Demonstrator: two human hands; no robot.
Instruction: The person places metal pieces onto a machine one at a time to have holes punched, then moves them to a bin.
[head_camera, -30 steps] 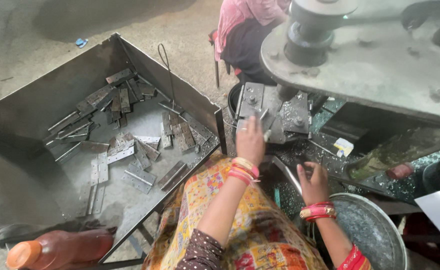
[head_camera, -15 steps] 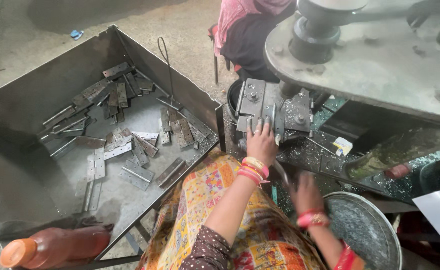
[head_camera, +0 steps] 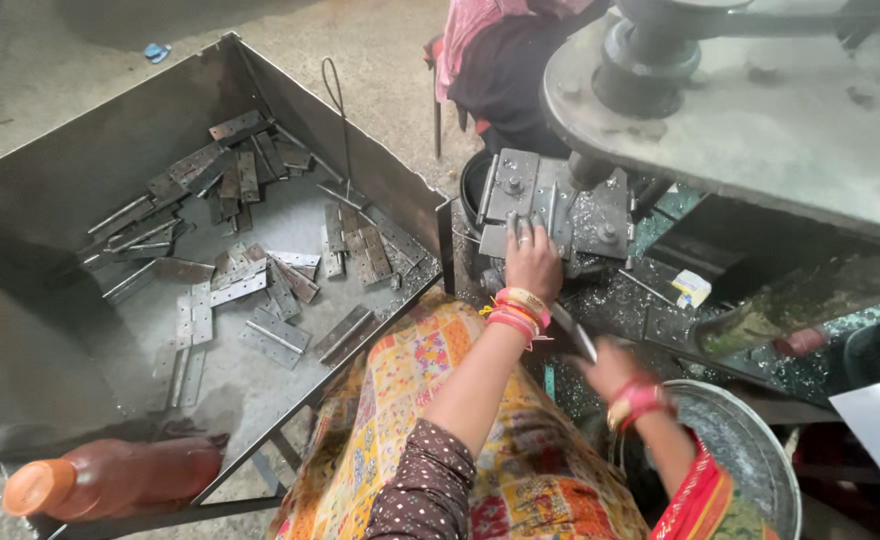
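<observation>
The left hand lies flat, fingers spread, on the die plate, seemingly steadying work there; the right hand at 5 o'clock (blurred) grips a metal strip; the tray at 9 o'clock holds hinges.

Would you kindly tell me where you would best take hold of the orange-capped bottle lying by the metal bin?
Probably around its body, coming from above. The bottle lies on its side, so the long rounded flank faces up, while the orange cap end is narrow and close to the picture's edge.
</observation>
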